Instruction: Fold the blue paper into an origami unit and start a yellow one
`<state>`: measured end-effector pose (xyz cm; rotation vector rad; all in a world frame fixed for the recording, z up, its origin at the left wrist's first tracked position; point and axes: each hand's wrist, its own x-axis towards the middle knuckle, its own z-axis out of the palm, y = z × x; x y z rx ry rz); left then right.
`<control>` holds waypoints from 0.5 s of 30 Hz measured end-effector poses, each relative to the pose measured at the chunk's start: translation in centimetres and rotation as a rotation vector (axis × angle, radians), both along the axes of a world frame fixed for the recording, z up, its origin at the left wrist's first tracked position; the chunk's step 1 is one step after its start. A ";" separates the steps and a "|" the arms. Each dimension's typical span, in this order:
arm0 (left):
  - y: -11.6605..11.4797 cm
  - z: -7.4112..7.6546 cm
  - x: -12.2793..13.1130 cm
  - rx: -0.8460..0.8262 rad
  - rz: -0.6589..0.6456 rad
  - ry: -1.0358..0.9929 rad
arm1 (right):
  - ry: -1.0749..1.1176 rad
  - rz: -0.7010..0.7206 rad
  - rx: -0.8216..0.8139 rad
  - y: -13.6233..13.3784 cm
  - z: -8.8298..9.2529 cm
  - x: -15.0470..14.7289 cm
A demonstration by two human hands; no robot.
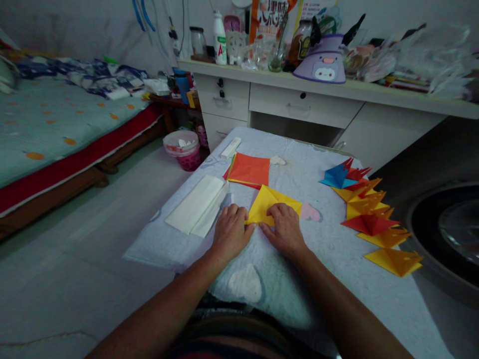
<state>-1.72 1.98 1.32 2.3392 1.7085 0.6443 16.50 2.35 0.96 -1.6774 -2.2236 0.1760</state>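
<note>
A yellow sheet of origami paper (266,200) with crease lines lies on the cloth-covered table in front of me. My left hand (232,230) grips its near left edge, thumb pressed along the fold. On its near right part rests my right hand (285,227), with the thumb and fingers pinching the near edge. The fingers partly cover the folded edge. Just beyond sits a stack of square coloured papers (249,169), orange on top. Folded white paper or tissue (198,204) lies to the left of my left hand.
Along the table's right side stands a row of folded paper figures (370,224) in yellow, red and blue. A small white box (231,148) lies at the far left of the table (318,299). Behind are a cluttered desk (305,104), a pink bin (183,149) and a bed (56,129).
</note>
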 end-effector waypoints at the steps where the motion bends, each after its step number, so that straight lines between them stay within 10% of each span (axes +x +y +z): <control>1: 0.0 0.0 0.0 0.000 0.002 0.002 | 0.001 0.000 -0.002 0.0 0.0 0.0; 15: 0.4 0.4 -0.5 -0.029 -0.055 0.028 | -0.001 0.008 -0.005 0.0 -0.2 0.1</control>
